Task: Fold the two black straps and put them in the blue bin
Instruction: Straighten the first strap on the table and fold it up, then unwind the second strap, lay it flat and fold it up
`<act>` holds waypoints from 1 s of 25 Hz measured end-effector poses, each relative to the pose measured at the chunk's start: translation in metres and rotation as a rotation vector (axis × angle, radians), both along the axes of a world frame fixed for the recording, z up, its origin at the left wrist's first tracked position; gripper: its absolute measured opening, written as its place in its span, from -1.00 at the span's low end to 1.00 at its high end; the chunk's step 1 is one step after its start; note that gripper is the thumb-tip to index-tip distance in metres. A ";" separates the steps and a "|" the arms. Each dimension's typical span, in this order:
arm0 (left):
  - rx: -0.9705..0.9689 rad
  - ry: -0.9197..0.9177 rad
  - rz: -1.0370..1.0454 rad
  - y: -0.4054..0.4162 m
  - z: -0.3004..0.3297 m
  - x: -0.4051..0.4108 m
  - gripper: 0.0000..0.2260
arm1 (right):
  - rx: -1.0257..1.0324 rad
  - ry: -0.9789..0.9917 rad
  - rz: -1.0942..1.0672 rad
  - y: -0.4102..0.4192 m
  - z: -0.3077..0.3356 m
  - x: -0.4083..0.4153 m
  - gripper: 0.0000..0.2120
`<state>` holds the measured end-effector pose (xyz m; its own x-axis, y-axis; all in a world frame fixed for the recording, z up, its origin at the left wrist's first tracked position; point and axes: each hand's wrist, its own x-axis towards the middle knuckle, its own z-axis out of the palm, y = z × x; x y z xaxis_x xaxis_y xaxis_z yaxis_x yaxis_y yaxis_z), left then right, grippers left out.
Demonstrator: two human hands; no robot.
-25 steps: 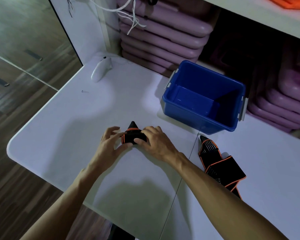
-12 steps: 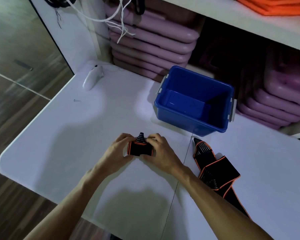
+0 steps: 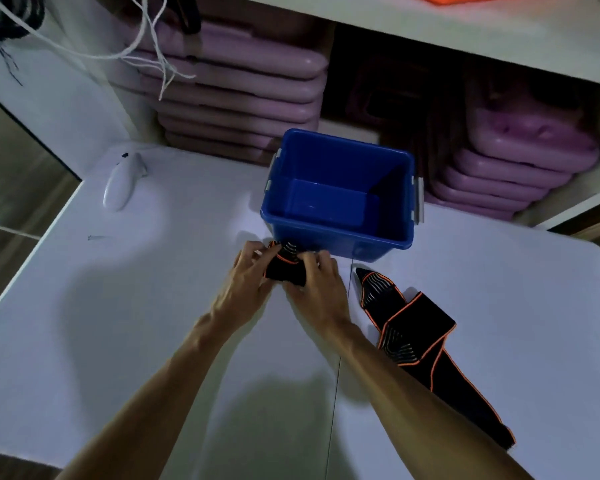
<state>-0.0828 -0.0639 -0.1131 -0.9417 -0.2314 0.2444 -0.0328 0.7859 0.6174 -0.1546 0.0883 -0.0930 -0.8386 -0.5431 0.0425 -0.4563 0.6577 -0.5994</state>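
A folded black strap with orange edging (image 3: 286, 268) is held between both hands just in front of the blue bin (image 3: 336, 237). My left hand (image 3: 246, 282) grips its left side and my right hand (image 3: 321, 284) grips its right side. The bundle is compact, with a striped tip sticking up toward the bin's near wall. The bin is open and I see nothing inside it. The second black strap (image 3: 416, 337) lies loosely spread on the white table (image 3: 118, 306), to the right of my right forearm.
A white handheld device (image 3: 120, 183) lies at the table's far left corner, and a small screw (image 3: 96, 238) lies nearer. Stacks of purple cases (image 3: 236, 95) fill the shelf behind the bin. White cords (image 3: 146, 36) hang at the upper left. The table's left edge drops to wooden floor.
Both hands have carried the folded strap forward across the table, from the middle to the bin's near wall. The second strap has not moved.
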 end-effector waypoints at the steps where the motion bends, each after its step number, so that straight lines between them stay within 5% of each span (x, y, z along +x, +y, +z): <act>1: 0.003 0.004 -0.001 -0.001 -0.001 0.000 -0.51 | -0.011 0.002 -0.020 -0.001 -0.001 0.001 -0.60; 9: -0.028 0.003 0.137 0.033 0.002 0.040 -0.42 | -0.113 -0.064 -0.064 0.029 0.008 0.023 -0.20; 15: -0.123 0.056 0.000 0.100 0.007 0.043 -0.72 | 0.002 0.079 -0.167 0.121 0.019 0.034 -0.51; 17: -0.057 -0.057 -0.105 0.126 0.013 0.030 -0.82 | 0.026 0.076 -0.248 0.157 0.017 0.032 -0.64; 20: 0.122 -0.334 -0.109 0.180 0.024 0.018 -0.72 | -0.017 -0.004 -0.363 0.214 0.019 0.032 -0.73; 25: -0.021 -0.255 -0.251 0.229 0.027 0.012 -0.39 | -0.212 -0.250 -0.363 0.260 0.023 0.053 -0.77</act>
<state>-0.0712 0.1653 -0.0863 -0.9998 0.0177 -0.0037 0.0120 0.8015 0.5979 -0.1012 0.3479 -0.0700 -0.9710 -0.2145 -0.1058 -0.0453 0.5991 -0.7994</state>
